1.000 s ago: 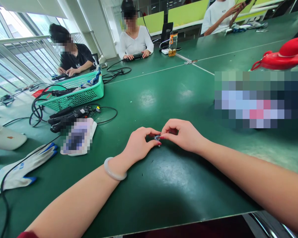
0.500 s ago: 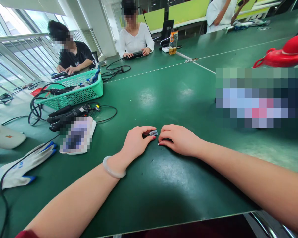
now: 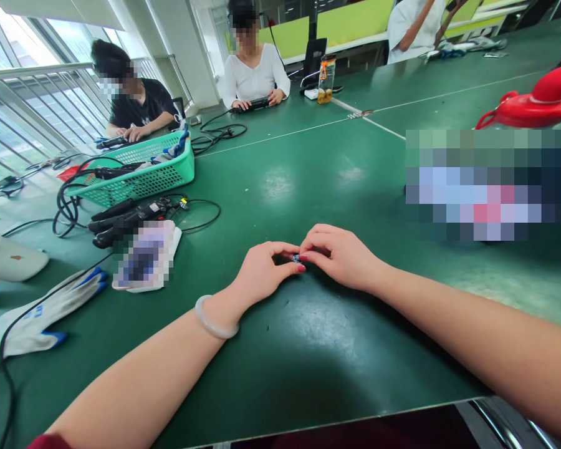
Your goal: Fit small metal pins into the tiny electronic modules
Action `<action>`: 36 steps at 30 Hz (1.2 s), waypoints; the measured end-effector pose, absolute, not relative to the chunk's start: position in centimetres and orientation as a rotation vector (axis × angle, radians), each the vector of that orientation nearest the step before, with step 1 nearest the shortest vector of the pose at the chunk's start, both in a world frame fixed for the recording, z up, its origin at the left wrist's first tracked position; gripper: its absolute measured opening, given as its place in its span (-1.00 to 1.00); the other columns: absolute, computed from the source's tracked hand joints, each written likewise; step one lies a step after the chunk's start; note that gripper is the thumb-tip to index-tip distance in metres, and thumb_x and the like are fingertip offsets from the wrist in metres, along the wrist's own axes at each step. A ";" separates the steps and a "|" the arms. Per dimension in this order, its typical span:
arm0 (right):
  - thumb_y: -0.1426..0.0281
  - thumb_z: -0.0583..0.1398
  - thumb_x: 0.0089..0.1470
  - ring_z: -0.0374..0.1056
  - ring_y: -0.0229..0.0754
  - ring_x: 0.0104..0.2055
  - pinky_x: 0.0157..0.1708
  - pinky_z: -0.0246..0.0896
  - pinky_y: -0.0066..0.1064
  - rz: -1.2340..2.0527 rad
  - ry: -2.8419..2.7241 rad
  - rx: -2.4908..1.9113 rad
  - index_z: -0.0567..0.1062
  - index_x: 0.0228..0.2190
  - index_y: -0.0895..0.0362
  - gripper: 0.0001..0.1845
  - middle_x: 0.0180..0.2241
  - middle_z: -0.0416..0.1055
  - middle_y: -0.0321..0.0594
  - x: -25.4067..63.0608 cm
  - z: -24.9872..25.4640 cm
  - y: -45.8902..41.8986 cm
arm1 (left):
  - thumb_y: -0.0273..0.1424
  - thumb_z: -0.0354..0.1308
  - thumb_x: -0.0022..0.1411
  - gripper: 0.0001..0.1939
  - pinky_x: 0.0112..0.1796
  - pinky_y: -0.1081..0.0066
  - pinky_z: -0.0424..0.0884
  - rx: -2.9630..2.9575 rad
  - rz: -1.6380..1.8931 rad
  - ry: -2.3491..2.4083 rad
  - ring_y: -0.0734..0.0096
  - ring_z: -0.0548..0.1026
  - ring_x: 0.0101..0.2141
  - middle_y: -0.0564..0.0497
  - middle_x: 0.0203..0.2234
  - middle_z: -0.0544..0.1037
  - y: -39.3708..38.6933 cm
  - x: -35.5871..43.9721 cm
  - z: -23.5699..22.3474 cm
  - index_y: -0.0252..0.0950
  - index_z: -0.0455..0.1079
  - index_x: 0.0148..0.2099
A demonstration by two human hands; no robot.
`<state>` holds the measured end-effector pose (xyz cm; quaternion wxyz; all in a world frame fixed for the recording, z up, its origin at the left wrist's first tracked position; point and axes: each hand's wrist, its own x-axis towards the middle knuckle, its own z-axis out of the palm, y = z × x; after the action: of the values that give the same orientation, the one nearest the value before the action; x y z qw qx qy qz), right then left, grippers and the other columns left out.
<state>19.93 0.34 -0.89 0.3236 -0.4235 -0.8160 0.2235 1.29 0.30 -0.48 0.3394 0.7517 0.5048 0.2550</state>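
Note:
Close to the middle of the green table (image 3: pixel 243 386), my left hand (image 3: pixel 264 268) pinches a small black-and-white patterned piece (image 3: pixel 296 258) between thumb and fingers. It is too small and too covered to tell its kind. My right hand (image 3: pixel 339 252) meets it from the right, thumb and fingertips pressed together at the piece's right end. Whatever sits between those right fingertips is hidden. A pale bangle (image 3: pixel 215 319) circles my left wrist.
To the left lie a white-and-blue glove (image 3: pixel 32 321), a blurred phone-like item (image 3: pixel 147 259), black corded tools (image 3: pixel 126 218) and a green basket (image 3: pixel 163 171). A red-lidded object (image 3: pixel 533 100) stands at right. Two people (image 3: pixel 257 75) sit across the table; another (image 3: pixel 409 37) is farther right.
My right hand has moved left and slightly up, so its fingertips now reach the patterned piece. Previously a gap separated the hands, and a tiny pale bit showed at my right fingertips.

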 end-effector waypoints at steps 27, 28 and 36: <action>0.44 0.17 0.06 0.35 -0.24 -0.32 -0.28 0.22 -0.39 0.557 -2.515 -1.162 0.53 -0.40 0.07 -0.88 -0.32 0.41 -0.27 21.1 -0.9 1.0 | -0.40 0.25 0.02 -0.68 -0.16 0.34 0.39 1.522 0.881 1.177 0.42 0.48 -0.29 -0.07 -0.28 0.57 1.3 1.4 -1.2 -0.35 0.46 -0.12; 0.45 0.16 0.07 0.35 -0.24 -0.33 -0.28 0.22 -0.39 0.543 -2.527 -1.162 0.52 -0.42 0.07 -0.87 -0.33 0.41 -0.27 21.0 -1.0 1.0 | -0.40 0.25 0.02 -0.68 -0.18 0.35 0.39 1.567 0.859 1.192 0.43 0.48 -0.30 -0.06 -0.30 0.56 1.2 1.4 -1.3 -0.34 0.46 -0.13; 0.35 0.16 0.10 0.32 -0.25 -0.33 -0.29 0.20 -0.39 0.409 -2.287 -1.210 0.51 -0.42 0.09 -0.87 -0.33 0.41 -0.26 20.6 -0.8 0.7 | -0.28 0.32 -0.07 -0.67 -0.42 0.44 0.29 1.765 0.846 1.342 0.54 0.34 -0.52 0.07 -0.48 0.49 0.8 1.1 -1.0 -0.28 0.48 -0.22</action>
<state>20.63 0.70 -0.77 0.2583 -0.4463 -0.8434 0.1508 1.15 0.84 -1.04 0.3749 0.6894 0.5244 0.3304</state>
